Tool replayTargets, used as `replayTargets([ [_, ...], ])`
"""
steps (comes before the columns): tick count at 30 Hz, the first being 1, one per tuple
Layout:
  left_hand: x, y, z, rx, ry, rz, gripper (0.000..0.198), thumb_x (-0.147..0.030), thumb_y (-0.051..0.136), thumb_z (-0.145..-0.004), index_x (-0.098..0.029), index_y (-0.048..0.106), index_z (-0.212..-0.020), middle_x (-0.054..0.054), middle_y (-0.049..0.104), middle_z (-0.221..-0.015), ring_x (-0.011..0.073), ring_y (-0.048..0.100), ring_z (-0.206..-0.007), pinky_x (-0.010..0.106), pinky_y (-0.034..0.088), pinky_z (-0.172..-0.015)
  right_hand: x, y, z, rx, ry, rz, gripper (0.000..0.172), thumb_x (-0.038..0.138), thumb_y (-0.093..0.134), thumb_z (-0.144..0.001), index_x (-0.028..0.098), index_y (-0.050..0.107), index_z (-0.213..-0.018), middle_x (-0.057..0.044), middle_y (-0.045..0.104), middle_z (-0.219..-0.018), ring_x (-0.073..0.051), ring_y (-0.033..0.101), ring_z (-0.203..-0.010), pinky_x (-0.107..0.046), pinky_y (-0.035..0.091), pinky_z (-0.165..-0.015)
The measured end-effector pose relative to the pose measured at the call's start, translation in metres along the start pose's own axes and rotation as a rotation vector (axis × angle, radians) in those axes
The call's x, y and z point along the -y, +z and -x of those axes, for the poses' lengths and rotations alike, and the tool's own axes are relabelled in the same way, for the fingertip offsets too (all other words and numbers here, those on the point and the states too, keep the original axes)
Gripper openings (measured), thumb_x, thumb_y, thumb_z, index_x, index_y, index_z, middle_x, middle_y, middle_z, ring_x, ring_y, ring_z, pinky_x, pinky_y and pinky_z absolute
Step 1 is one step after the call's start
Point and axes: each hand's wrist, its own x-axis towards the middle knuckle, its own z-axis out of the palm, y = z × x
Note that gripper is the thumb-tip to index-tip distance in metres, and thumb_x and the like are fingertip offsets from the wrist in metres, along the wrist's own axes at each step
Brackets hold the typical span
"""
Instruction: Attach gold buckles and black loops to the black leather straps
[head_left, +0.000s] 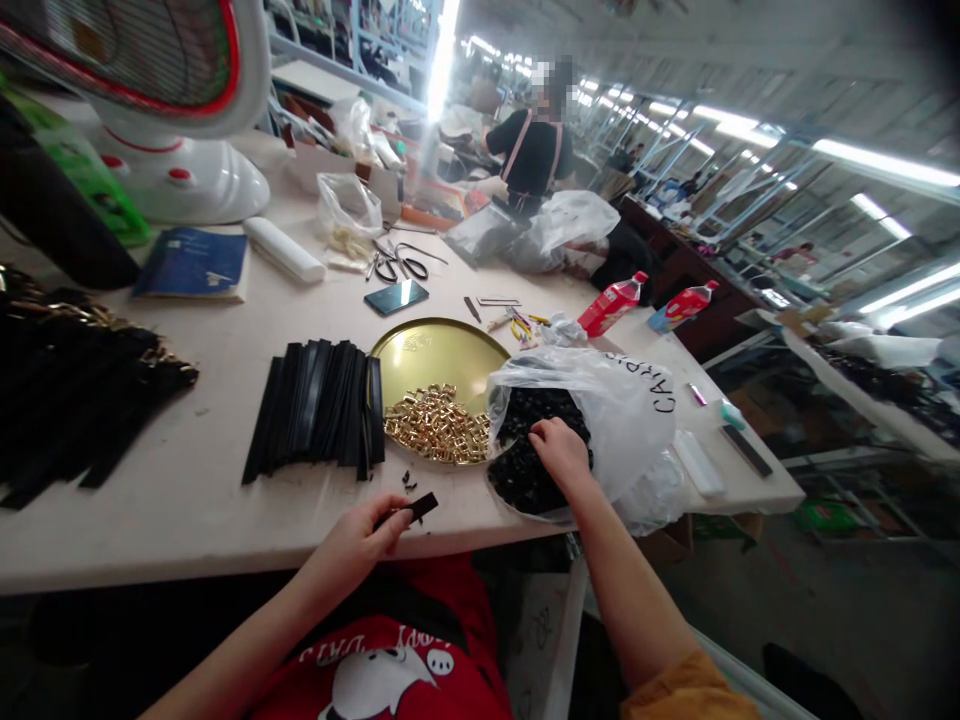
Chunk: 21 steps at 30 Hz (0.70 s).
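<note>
My left hand [382,522] pinches a black strap [423,506] near the table's front edge. Its free end points to the right. My right hand [561,452] reaches into a clear plastic bag [630,400] full of small black pieces [525,470]. Its fingers are bent down at the pieces, and whether one is between them is hidden. Beside the bag lies a round gold tray [442,345] with a heap of small gold metal buckles [439,425]. Left of the tray, a row of black straps [315,405] lies side by side.
A large pile of black straps with gold fittings [75,380] covers the left side. Behind are a fan [180,170], a blue book [193,262], a phone [396,296] and scissors [397,262]. Red-labelled bottles [611,305] stand at right. A person [532,150] works farther back.
</note>
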Motion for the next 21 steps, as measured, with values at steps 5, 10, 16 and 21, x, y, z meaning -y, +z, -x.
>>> replayTargets([
  [5, 0.002, -0.002, -0.002, -0.008, -0.028, -0.014, 0.031, -0.046, 0.044, -0.078, -0.016, 0.054, -0.083, -0.006, 0.04, -0.052, 0.0102, 0.038, -0.047, 0.02, 0.029, -0.045, 0.001, 0.006, -0.02, 0.038, 0.036, 0.033, 0.008, 0.019, 0.057, -0.071, 0.016, 0.065, -0.071, -0.011, 0.06, -0.082, -0.022, 0.058, -0.079, -0.031, 0.037, -0.067],
  [10, -0.007, -0.007, -0.002, -0.005, -0.005, -0.01, 0.029, -0.045, 0.045, -0.078, -0.017, 0.051, -0.076, -0.006, 0.041, -0.052, 0.0091, 0.037, -0.048, 0.019, 0.029, -0.045, 0.008, -0.015, -0.002, 0.016, 0.022, -0.314, 0.02, 0.027, 0.049, -0.077, 0.015, 0.061, -0.088, -0.008, 0.061, -0.085, -0.018, 0.056, -0.077, -0.029, 0.039, -0.069],
  [16, -0.037, -0.004, -0.008, -0.062, 0.077, 0.085, 0.026, -0.042, 0.048, -0.076, -0.017, 0.05, -0.074, -0.007, 0.043, -0.051, 0.0071, 0.036, -0.044, 0.018, 0.03, -0.045, 0.073, -0.018, 0.049, 0.411, 0.062, -1.366, 0.023, 0.035, 0.059, -0.072, 0.018, 0.058, -0.087, 0.002, 0.059, -0.064, -0.009, 0.048, -0.053, -0.024, 0.037, -0.055],
  [21, -0.035, -0.01, -0.002, -0.135, 0.126, 0.053, 0.024, -0.04, 0.048, -0.077, -0.016, 0.052, -0.077, -0.006, 0.046, -0.053, 0.0073, 0.04, -0.045, 0.018, 0.033, -0.045, 0.121, -0.009, 0.073, 0.63, 0.073, -1.481, 0.026, 0.037, 0.063, -0.069, 0.018, 0.06, -0.086, 0.0, 0.063, -0.063, -0.009, 0.049, -0.049, -0.024, 0.037, -0.049],
])
